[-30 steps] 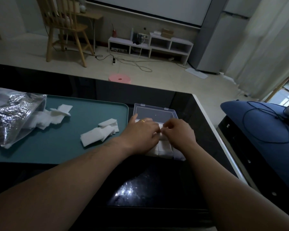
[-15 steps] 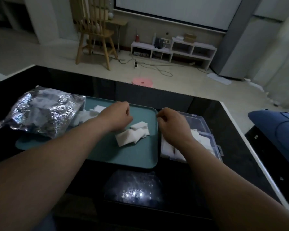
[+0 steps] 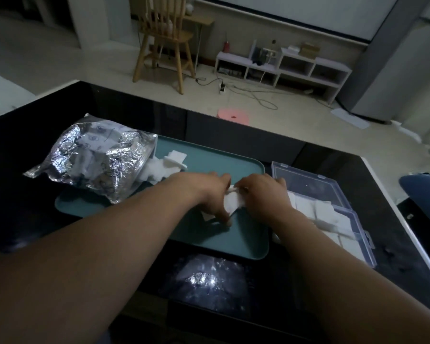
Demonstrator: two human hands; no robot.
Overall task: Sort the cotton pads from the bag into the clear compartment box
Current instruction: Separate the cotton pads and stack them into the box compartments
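The left hand (image 3: 210, 194) and right hand (image 3: 265, 194) pinch white square cotton pads (image 3: 231, 204) over a teal tray (image 3: 248, 245). The loose stack may scatter short of the clear compartment box (image 3: 308, 181) beside the tray.

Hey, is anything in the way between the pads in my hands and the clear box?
Nothing visible blocks it. The cotton pads are held between the left hand and right hand over the teal tray; the clear box lies open just to the right, past only the tray's low rim.
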